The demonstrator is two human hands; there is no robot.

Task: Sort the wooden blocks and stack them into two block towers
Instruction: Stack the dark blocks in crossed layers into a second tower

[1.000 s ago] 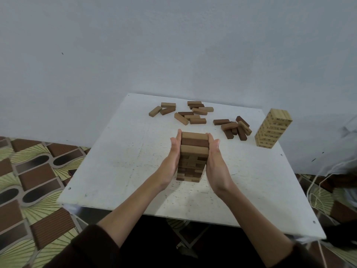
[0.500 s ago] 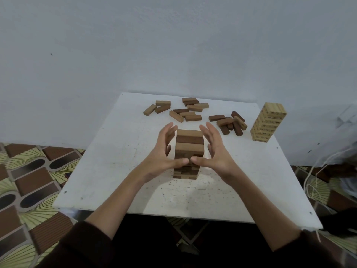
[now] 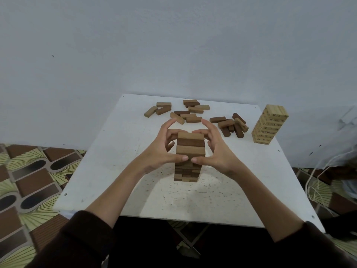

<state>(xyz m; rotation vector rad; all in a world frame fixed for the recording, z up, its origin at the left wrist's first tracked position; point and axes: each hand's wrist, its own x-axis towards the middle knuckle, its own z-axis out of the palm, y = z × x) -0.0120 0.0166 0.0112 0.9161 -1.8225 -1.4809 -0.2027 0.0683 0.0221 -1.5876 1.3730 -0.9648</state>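
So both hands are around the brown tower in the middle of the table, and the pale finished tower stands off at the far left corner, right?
Not quite. The head view shows the pale tower near the far right corner of the table, not the left. The rest holds: the left hand and right hand are around the brown tower in the middle.

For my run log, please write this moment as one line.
left hand: grips brown wooden block tower | right hand: grips tower | pale numbered wooden tower: far right | loose wooden blocks: unstacked
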